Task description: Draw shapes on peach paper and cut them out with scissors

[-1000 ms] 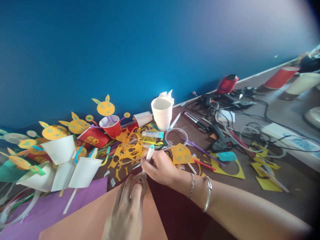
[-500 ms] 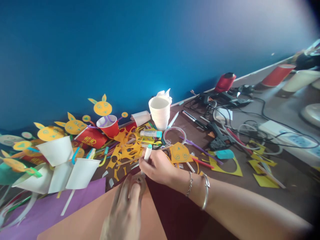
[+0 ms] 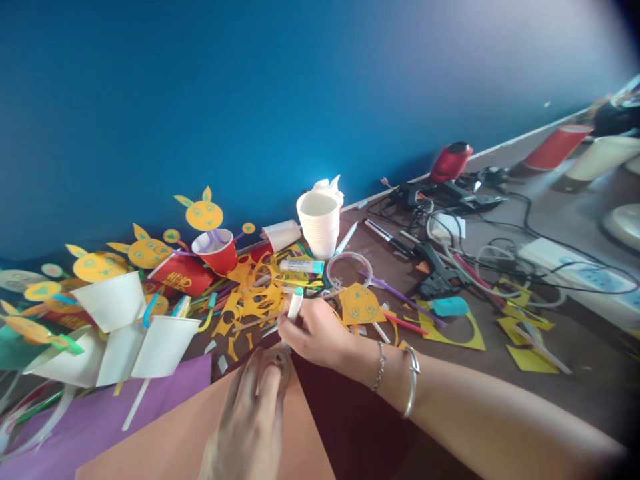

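My right hand (image 3: 313, 333) comes in from the right, wearing metal bangles, and is shut on an upright white marker (image 3: 295, 308) with a teal end. Its lower tip is hidden by my fingers. My left hand (image 3: 245, 427) lies flat, fingers together, on an orange card sheet (image 3: 150, 443), near its edge with a dark maroon sheet (image 3: 350, 420). Just ahead of my right hand lies a tangle of yellow paper offcuts (image 3: 255, 297), and a yellow paper cut-out face (image 3: 359, 305) sits to its right.
A glue stick (image 3: 301, 266), white paper cups (image 3: 319, 223) and a red cup (image 3: 215, 252) stand beyond my hands, below a blue wall (image 3: 250, 100). Yellow paper animal figures (image 3: 145, 253) crowd the left. A hot glue gun (image 3: 437, 280), tangled cables and a power strip (image 3: 575, 273) lie right.
The whole view has drifted slightly left and up. My right hand keeps its hold on the marker, and my left hand stays on the orange card.
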{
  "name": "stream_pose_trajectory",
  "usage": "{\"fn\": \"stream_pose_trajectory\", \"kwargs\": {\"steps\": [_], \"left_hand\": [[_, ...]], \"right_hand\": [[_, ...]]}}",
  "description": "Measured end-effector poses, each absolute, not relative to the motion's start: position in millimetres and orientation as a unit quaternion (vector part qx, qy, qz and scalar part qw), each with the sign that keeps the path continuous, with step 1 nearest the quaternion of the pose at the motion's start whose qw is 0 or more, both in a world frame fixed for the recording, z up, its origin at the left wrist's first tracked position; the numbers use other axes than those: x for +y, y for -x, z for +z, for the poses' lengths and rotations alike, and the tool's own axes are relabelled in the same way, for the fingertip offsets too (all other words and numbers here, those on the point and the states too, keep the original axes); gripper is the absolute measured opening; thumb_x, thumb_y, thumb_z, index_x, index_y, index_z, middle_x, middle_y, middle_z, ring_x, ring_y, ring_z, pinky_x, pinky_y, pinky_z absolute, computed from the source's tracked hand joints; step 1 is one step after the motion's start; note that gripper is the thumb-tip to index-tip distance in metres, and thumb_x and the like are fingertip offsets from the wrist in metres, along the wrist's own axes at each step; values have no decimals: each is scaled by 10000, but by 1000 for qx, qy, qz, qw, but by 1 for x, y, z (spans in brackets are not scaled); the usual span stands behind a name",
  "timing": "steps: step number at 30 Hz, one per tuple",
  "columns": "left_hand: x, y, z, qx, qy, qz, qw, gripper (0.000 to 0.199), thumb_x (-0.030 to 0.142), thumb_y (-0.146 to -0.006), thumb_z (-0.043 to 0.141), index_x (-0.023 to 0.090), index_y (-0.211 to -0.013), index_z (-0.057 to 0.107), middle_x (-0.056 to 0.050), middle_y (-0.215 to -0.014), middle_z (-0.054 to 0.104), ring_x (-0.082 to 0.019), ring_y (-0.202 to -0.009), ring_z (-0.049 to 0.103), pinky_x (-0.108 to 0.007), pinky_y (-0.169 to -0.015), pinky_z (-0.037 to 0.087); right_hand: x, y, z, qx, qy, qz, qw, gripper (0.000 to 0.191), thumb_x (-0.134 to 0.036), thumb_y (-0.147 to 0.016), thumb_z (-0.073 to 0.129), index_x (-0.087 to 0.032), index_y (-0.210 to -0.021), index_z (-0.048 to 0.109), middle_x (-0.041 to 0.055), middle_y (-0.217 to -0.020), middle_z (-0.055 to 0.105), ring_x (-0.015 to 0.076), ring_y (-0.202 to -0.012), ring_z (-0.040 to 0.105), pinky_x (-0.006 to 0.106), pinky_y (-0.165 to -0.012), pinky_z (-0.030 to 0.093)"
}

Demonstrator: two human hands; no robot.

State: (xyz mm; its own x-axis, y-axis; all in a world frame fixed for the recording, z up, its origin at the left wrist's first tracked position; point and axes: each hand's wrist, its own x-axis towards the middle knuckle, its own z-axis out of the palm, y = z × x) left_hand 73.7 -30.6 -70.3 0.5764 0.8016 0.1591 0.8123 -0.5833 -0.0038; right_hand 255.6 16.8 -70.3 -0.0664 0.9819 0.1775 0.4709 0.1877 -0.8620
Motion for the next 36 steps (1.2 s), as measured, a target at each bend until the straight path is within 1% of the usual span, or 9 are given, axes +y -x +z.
{"fn": "stream_pose_trajectory", "kwargs": {"steps": [7,12,15,18,21,23,28,32,36], "left_hand": [[-30,-77,-68,-443,892,-77,43,337,205,-905,363,223,-1226,464,-104,-1243,591,-228,-1143,570,-300,-786,561],[-29,-76,-69,-433,896,-84,53,327,219,-921,345,207,-1230,452,-121,-1233,595,-238,-1123,584,-320,-793,560],[-27,-72,-73,-425,899,-82,62,335,221,-914,365,213,-1240,446,-121,-1225,600,-243,-1116,590,-324,-794,559],[-27,-69,-76,-426,899,-71,75,351,237,-911,387,216,-1257,440,-119,-1246,590,-243,-1113,593,-311,-775,563],[-26,-68,-76,-423,901,-46,80,356,206,-905,390,226,-1256,443,-112,-1276,564,-237,-1111,593,-290,-727,569],[-26,-68,-74,-418,903,-43,91,351,192,-897,400,234,-1240,460,-117,-1265,557,-251,-1093,600,-305,-706,568],[-23,-67,-75,-397,911,-58,100,295,204,-882,437,231,-1166,515,-124,-1182,582,-283,-1077,595,-366,-778,544],[-22,-65,-79,-399,909,-54,104,348,207,-887,421,210,-1232,467,-142,-1252,547,-296,-1135,559,-361,-770,546],[-22,-63,-81,-390,913,-52,104,345,215,-895,415,207,-1238,454,-140,-1227,565,-281,-1103,583,-349,-763,550]], "right_hand": [[17,-256,-69,-663,552,317,395,250,-195,-789,459,-190,-563,350,-46,-535,412,75,-490,365,214,-489,244],[17,-257,-68,-659,560,319,387,225,-195,-781,470,-185,-567,400,-43,-527,440,78,-491,387,215,-493,247],[17,-257,-67,-658,562,319,387,219,-199,-769,482,-186,-567,398,-42,-529,448,79,-495,393,215,-492,246],[17,-256,-68,-658,562,316,389,224,-201,-761,489,-188,-564,384,-46,-524,431,77,-487,379,218,-486,236],[17,-256,-69,-659,566,312,384,250,-216,-766,489,-190,-549,367,-49,-514,400,75,-475,343,224,-483,226],[18,-256,-70,-660,570,309,379,267,-228,-762,496,-191,-539,352,-51,-504,379,75,-465,319,227,-481,221],[19,-257,-70,-662,572,303,378,271,-258,-746,515,-194,-556,333,-54,-501,388,72,-453,315,224,-477,220],[18,-257,-71,-668,571,293,377,262,-250,-745,509,-193,-557,336,-50,-507,395,73,-452,311,223,-480,222],[19,-256,-72,-672,574,287,370,251,-254,-754,503,-190,-559,360,-48,-511,400,74,-459,319,220,-482,224]]}}
